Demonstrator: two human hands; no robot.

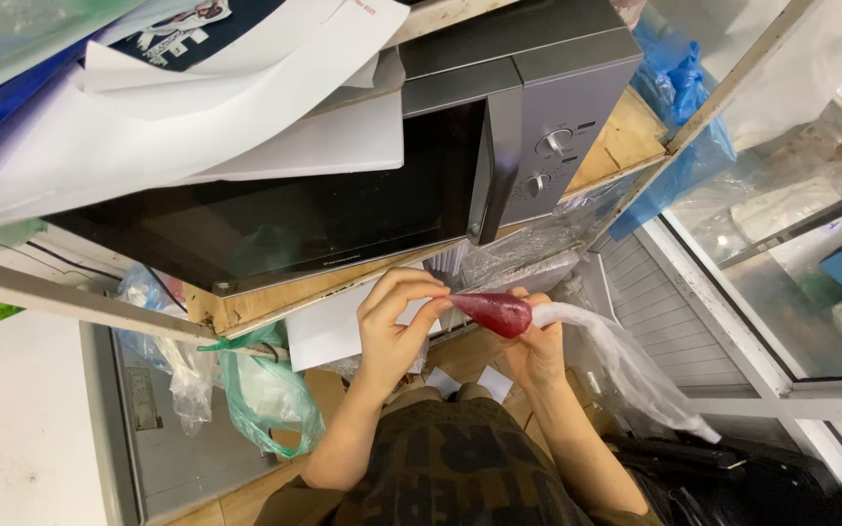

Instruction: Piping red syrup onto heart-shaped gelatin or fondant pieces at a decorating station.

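Patterned lap (460, 468) nearest; both hands' fingers pinch red-filled plastic bag (495, 313) (left hand (394, 326), right hand (536, 349)) below microwave (382, 166) on wooden shelf (626, 136); bag contents unclear.

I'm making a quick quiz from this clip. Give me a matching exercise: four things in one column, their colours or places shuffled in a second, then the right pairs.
Things:
1. microwave
2. filled piping bag
3. bag hanging at lower left
4. paper sheets

Descriptions:
A. dark red, held between left hand and right hand
B. green, translucent
C. silver, two knobs
D. white, lying over the microwave

Pairs: 1-C, 2-A, 3-B, 4-D
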